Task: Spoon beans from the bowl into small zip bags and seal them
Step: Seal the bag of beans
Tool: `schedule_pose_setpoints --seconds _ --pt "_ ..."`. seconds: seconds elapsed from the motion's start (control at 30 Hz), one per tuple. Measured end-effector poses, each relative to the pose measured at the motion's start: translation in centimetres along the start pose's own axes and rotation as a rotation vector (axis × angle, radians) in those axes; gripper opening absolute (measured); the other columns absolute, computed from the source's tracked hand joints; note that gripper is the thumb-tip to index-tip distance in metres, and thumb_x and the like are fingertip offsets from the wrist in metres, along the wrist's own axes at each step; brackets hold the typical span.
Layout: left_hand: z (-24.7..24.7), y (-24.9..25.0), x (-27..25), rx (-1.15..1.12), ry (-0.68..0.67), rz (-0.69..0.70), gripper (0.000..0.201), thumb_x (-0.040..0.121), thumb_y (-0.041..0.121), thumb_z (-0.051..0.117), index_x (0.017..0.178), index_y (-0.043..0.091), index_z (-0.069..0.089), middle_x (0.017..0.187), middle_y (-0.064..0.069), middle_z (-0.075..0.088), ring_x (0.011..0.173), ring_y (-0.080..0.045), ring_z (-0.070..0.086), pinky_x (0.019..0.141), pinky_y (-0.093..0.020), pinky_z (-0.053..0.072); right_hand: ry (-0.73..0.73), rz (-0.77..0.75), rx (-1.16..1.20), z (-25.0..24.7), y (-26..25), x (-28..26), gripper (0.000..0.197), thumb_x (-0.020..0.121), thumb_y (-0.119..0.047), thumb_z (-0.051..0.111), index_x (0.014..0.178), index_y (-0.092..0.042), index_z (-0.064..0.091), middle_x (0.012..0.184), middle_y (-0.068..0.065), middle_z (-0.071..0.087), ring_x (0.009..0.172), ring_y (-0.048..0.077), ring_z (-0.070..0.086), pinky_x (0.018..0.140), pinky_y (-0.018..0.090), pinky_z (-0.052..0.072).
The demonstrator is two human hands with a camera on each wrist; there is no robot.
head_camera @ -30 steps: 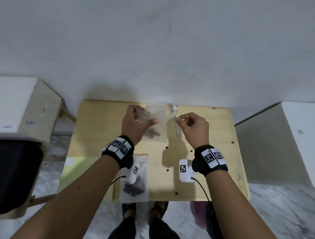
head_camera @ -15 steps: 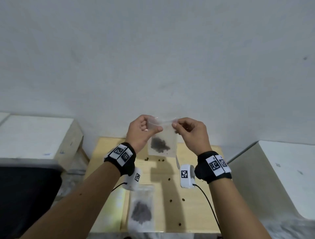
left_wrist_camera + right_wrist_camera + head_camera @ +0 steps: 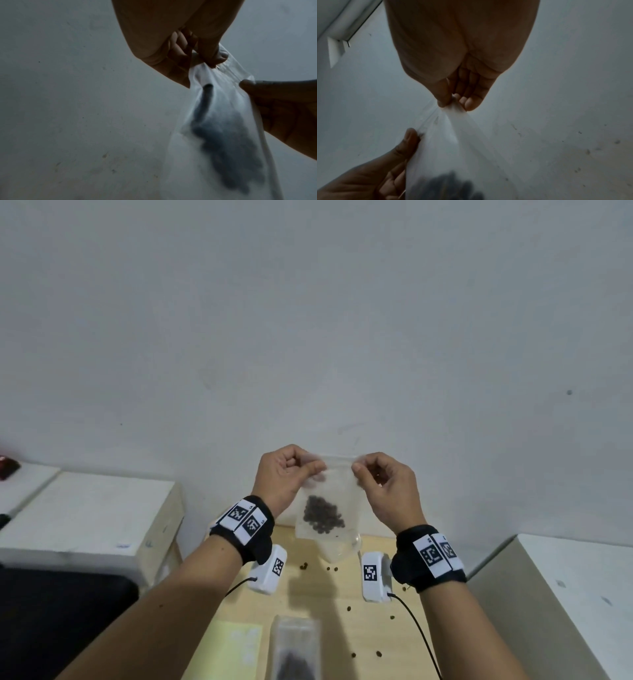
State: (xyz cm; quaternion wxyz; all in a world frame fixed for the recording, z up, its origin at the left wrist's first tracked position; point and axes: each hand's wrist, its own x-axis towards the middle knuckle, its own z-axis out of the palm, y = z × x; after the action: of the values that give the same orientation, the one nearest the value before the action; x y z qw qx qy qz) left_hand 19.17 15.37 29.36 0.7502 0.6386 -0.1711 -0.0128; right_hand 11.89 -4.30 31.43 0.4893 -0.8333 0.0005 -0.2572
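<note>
A small clear zip bag (image 3: 337, 491) with a heap of dark beans (image 3: 323, 514) hangs in the air above the wooden table (image 3: 346, 587). My left hand (image 3: 291, 474) pinches its top left corner and my right hand (image 3: 380, 484) pinches its top right corner. The left wrist view has the left hand (image 3: 211, 56) on the zip strip of the bag (image 3: 228, 102). In the right wrist view my right hand (image 3: 453, 102) pinches the bag (image 3: 453, 135). The glass bowl (image 3: 342, 549) shows partly below the bag. A second bag with beans (image 3: 296, 652) lies at the table's near edge.
Several loose beans (image 3: 349, 608) lie scattered on the table. A yellow sheet (image 3: 229, 648) lies left of the second bag. White blocks stand at the left (image 3: 85, 515) and right (image 3: 565, 594). A grey wall (image 3: 308, 320) fills the background.
Both hands have lifted the bag from the table up in front of the wall. The right hand moved onto the bag's top edge, and my view tilted upward.
</note>
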Motion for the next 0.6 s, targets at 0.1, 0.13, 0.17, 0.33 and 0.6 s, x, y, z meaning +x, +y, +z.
schedule_pose_setpoints --seconds 0.1,0.13,0.17,0.33,0.6 --pt "-0.5 1.3 0.0 -0.022 -0.022 0.014 0.014 0.082 0.002 0.084 0.089 0.006 0.073 0.08 -0.012 0.078 0.072 -0.024 0.079 0.063 -0.025 0.061 -0.038 0.03 0.067 -0.2 -1.0 0.0 0.004 0.094 -0.021 0.075 0.092 -0.019 0.074 0.079 0.005 0.073 0.073 0.024 0.071 0.074 0.042 0.061" --pt "-0.7 1.7 0.0 -0.027 -0.036 0.017 0.015 0.082 0.002 0.084 0.092 0.006 0.074 0.083 -0.015 0.078 0.073 -0.025 0.079 0.064 -0.026 0.062 -0.055 0.041 0.087 -0.2 -1.5 -0.1 0.006 0.092 -0.023 0.078 0.093 -0.017 0.074 0.081 0.007 0.073 0.075 0.026 0.071 0.074 0.042 0.06" --pt "-0.8 2.0 -0.1 -0.022 -0.052 0.023 0.017 0.082 0.003 0.085 0.095 0.006 0.075 0.088 -0.02 0.078 0.075 -0.026 0.079 0.066 -0.028 0.063 -0.072 0.051 0.105 -0.1 -2.0 -0.1 0.009 0.09 -0.023 0.08 0.094 -0.016 0.076 0.083 0.007 0.074 0.076 0.025 0.071 0.074 0.04 0.06" --pt "-0.9 2.7 -0.3 0.011 -0.123 0.072 0.027 0.077 0.012 0.089 0.102 0.007 0.08 0.086 -0.018 0.08 0.076 -0.029 0.079 0.074 -0.035 0.065 -0.087 0.055 0.14 -0.1 -3.6 -0.1 0.012 0.088 -0.021 0.082 0.098 -0.015 0.08 0.087 0.004 0.079 0.076 0.018 0.073 0.075 0.031 0.059" --pt "-1.9 2.3 -0.1 0.102 -0.171 0.105 0.012 0.082 0.015 0.087 0.092 0.01 0.083 0.086 -0.006 0.08 0.078 -0.023 0.076 0.081 -0.041 0.062 -0.104 0.037 0.023 0.4 -4.2 -0.4 0.009 0.088 -0.029 0.083 0.091 -0.02 0.08 0.08 0.001 0.077 0.068 0.019 0.069 0.068 0.032 0.056"
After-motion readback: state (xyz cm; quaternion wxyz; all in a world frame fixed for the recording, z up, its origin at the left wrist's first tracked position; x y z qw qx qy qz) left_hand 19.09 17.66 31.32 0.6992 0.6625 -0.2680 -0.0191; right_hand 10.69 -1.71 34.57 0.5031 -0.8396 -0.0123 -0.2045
